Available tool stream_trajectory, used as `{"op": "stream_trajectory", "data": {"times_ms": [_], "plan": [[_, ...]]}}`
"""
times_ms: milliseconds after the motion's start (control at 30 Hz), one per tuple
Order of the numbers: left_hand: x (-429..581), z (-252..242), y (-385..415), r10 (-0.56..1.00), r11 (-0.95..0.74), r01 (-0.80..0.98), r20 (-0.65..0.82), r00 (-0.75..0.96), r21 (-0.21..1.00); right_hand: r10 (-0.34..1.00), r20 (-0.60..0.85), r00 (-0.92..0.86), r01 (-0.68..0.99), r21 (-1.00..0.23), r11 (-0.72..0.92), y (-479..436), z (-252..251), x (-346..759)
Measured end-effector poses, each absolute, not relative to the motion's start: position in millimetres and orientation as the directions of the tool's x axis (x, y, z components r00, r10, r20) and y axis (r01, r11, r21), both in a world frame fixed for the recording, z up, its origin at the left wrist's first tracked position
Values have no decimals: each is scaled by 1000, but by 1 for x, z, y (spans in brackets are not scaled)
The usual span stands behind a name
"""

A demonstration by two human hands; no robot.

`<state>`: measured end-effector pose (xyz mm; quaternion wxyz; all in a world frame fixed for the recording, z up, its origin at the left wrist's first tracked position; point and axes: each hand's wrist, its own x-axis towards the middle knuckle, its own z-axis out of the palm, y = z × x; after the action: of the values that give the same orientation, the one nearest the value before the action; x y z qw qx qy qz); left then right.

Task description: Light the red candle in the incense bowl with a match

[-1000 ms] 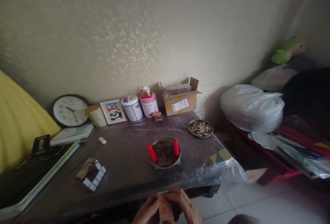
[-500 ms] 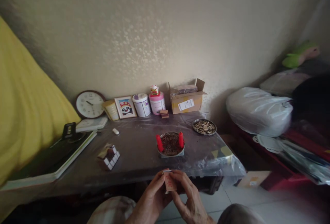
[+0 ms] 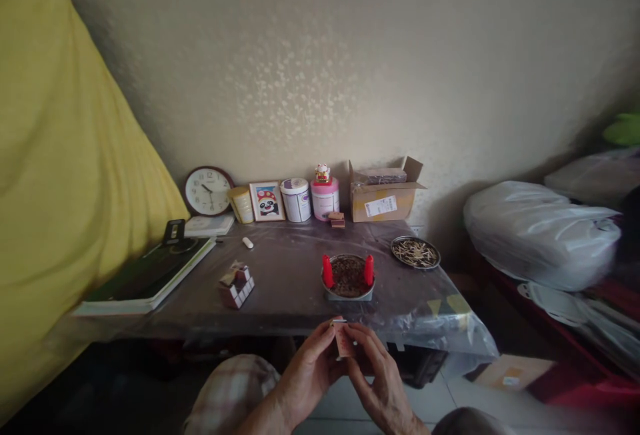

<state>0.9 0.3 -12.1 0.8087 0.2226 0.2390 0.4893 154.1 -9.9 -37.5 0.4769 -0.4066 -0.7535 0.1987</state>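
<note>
Both hands are closed on a small reddish matchbox (image 3: 344,340), held just in front of the table's near edge. My left hand (image 3: 313,368) grips its left side, and the fingers of my right hand (image 3: 375,368) press its right side and lower end. A pale strip shows at its top end. Beyond the hands stands a round bowl (image 3: 350,293) filled with dark brown grains. Two red candles (image 3: 327,271) rise from it, one at each side. Farther right, a round metal plate (image 3: 393,253) carries many loose matchsticks (image 3: 416,253).
Left on the plastic-covered table (image 3: 290,275) is a stack of small boxes (image 3: 239,287), behind it a white oval object (image 3: 247,243). A large dark book (image 3: 145,281) lies farther left. Along the wall stand a clock (image 3: 207,191), a panda picture (image 3: 267,201), tins (image 3: 296,201) and a carton (image 3: 383,205).
The view has shifted left, so the table's things appear farther right. Both hands keep hold of the matchbox, which looks slightly more tilted.
</note>
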Motion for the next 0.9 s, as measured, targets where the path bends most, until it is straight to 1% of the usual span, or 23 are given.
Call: {"op": "stream_trajectory", "data": {"times_ms": [200, 533, 800, 900], "plan": [[2, -12, -3, 893, 430, -689, -160, 422, 583, 792, 579, -190, 473, -653, 591, -9, -38, 152], [3, -10, -5, 868, 472, -664, -176, 464, 580, 803, 584, -118, 539, -642, 545, -12, -33, 149], [1, -7, -6, 867, 474, -662, -179, 464, 581, 805, 579, -130, 550, -633, 544, -12, -35, 148], [1, -7, -5, 869, 477, -663, -198, 453, 577, 812, 559, -168, 542, -635, 550, -12, -30, 151]]}}
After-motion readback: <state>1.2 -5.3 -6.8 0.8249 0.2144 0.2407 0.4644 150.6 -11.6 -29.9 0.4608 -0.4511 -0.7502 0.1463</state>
